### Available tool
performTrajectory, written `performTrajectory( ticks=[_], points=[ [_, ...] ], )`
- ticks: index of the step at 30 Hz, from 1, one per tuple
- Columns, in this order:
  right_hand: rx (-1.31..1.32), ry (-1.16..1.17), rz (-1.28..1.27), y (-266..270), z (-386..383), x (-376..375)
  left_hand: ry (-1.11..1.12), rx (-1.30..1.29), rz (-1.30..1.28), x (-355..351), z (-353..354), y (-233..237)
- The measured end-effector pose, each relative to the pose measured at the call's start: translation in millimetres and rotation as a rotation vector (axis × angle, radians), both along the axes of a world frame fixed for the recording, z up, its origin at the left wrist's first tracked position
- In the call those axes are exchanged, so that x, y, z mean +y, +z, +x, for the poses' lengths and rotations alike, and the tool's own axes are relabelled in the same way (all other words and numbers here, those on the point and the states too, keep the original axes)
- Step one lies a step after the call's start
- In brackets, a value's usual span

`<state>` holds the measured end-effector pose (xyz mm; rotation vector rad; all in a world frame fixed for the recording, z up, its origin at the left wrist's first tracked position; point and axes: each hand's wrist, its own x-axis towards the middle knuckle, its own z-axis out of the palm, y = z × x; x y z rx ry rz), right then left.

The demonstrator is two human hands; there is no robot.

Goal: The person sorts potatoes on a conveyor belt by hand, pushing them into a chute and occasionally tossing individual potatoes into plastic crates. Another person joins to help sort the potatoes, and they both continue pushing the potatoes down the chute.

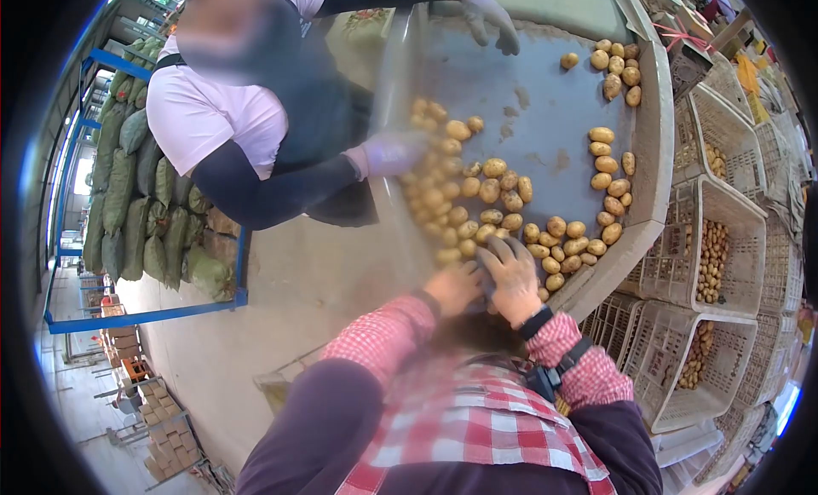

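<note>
Potatoes (489, 190) lie along the near and left parts of a blue-grey sorting table (545, 94). My right hand (514, 284), in a glove with dark grey fingers, is at the table's near end. Its fingers are stretched and somewhat apart, right at the nearest potatoes. Close beside it on the left is my left hand (456, 288), its fingers blurred and partly hidden. I cannot tell whether it holds a potato. Several more potatoes (573, 246) sit just beyond my right hand, by the table's raised rim (626, 255).
Across the left edge, a co-worker's gloved hand (392, 154) is over blurred potatoes; the other gloved hand (486, 16) hovers above the far end. Plastic crates (724, 239) with potatoes stand on the right. Filled green sacks (119, 188) fill a blue rack (145, 323) on the left.
</note>
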<state>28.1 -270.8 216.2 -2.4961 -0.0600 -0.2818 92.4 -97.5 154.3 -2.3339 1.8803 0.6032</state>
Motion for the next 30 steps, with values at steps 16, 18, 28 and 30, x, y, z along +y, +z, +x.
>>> performTrajectory(
  ticks=[16, 18, 28, 30],
  points=[
    [0.487, 0.305, -0.465, 0.5, 206.5, 48.3, -0.253, -0.956, -0.046, 32.9, -28.0, -133.6],
    [0.423, 0.274, -0.341, -16.3, 197.5, 40.6, -0.082, -0.538, -0.028, 30.3, -21.3, -105.6],
    [0.196, -0.004, 0.784, -62.6, 90.7, 6.5, 0.174, 0.125, -0.245, 6.6, -7.7, -24.0],
    [0.58, -0.054, 1.415, -12.6, 60.2, -12.6, 0.302, 0.211, -0.137, 3.5, -8.0, -25.9]
  ],
)
